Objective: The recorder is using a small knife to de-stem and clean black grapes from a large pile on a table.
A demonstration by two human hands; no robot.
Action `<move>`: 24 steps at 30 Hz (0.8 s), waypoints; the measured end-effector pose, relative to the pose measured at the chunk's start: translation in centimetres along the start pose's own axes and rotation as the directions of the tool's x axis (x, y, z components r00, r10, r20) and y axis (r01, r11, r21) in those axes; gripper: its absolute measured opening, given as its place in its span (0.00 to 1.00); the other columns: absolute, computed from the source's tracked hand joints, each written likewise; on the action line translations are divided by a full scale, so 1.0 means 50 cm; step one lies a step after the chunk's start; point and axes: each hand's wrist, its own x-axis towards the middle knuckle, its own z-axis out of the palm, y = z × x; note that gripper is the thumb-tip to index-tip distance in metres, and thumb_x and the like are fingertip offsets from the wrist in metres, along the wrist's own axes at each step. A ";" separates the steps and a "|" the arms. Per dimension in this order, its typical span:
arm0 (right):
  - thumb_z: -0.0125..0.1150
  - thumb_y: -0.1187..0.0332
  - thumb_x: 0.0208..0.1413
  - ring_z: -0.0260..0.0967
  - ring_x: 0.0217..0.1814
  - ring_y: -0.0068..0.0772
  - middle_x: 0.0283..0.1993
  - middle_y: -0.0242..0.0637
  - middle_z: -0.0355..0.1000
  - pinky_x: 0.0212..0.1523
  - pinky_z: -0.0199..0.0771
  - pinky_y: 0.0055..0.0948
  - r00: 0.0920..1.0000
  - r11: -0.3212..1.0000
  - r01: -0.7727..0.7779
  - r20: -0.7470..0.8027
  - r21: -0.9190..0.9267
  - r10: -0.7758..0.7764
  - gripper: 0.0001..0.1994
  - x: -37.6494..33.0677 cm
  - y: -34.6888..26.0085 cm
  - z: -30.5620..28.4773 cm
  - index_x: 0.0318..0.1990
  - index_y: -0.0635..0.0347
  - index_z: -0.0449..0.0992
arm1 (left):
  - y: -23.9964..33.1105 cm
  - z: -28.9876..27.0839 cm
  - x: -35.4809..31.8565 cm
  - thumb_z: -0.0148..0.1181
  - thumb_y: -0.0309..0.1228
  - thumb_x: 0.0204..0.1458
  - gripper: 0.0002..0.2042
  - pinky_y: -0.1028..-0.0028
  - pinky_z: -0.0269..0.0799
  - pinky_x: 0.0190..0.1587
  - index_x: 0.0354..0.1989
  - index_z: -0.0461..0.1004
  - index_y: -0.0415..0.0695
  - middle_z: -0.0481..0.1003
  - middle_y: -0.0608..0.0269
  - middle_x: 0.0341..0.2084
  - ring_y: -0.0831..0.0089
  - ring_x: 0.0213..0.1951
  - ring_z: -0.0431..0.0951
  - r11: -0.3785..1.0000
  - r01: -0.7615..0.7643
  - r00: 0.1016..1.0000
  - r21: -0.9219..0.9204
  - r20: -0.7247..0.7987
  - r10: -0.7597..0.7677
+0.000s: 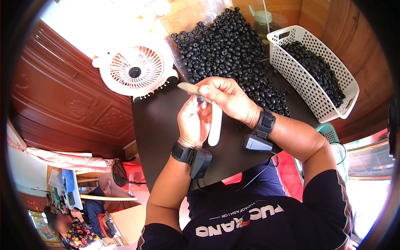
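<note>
both hands are raised together over a dark table, the forearms coming up from the lower edge and bent inward at the wrists. the left hand is held upright with its fingers curled closed around a long white flat tool, whose lower end hangs down past the heel of the palm. the right hand is laid across just above the left, knuckles outward, its thumb and forefinger pinched shut on a thin pale blade that juts out to the left of the fingertips. a small black bead is seen between the two hands, right where the fingers meet; which hand actually bears it cannot be told. a black band with a small black box is worn on the left wrist, and a like box with a trailing cable is worn on the right. beyond the right hand, a large heap of black beads is spread on clear plastic sheet. further right of that hand, a white perforated basket is set at a tilt, and more black beads are held inside it. beyond the left hand, a white round fan is stood at the table's edge.
</note>
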 end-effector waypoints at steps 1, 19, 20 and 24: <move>0.53 0.64 0.61 0.72 0.41 0.22 0.33 0.32 0.74 0.45 0.73 0.25 1.000 0.996 0.003 -0.016 0.084 -0.001 0.11 0.004 0.013 -0.013 0.35 0.63 0.75 | -0.005 0.005 0.001 0.43 0.38 0.59 0.13 0.78 0.61 0.27 0.25 0.63 0.45 0.63 0.69 0.19 0.76 0.24 0.65 1.000 -0.029 0.993 0.003 -0.116 0.029; 0.55 0.61 0.60 0.71 0.30 0.19 0.27 0.34 0.75 0.30 0.70 0.20 0.913 0.999 0.018 -0.406 -0.049 -0.036 0.15 0.043 0.030 -0.081 0.24 0.60 0.71 | 0.054 0.086 0.042 0.44 0.37 0.59 0.12 0.80 0.53 0.18 0.28 0.64 0.42 0.56 0.69 0.16 0.80 0.17 0.57 0.763 -0.435 0.894 0.479 0.130 0.428; 0.55 0.61 0.60 0.69 0.28 0.16 0.27 0.32 0.74 0.28 0.69 0.19 0.913 0.998 0.030 -0.405 -0.050 -0.048 0.15 0.044 0.032 -0.079 0.23 0.60 0.71 | 0.056 0.114 0.059 0.43 0.36 0.60 0.12 0.81 0.53 0.18 0.29 0.65 0.41 0.56 0.69 0.17 0.80 0.18 0.57 0.759 -0.430 0.899 0.488 0.152 0.411; 0.56 0.63 0.56 0.67 0.24 0.19 0.22 0.34 0.72 0.27 0.69 0.24 0.871 0.981 0.068 -0.469 -0.180 -0.146 0.13 0.035 0.030 -0.086 0.26 0.63 0.76 | 0.020 0.270 0.158 0.46 0.34 0.59 0.09 0.83 0.51 0.17 0.32 0.67 0.41 0.59 0.72 0.16 0.84 0.16 0.57 0.795 -0.358 0.926 0.490 0.295 0.235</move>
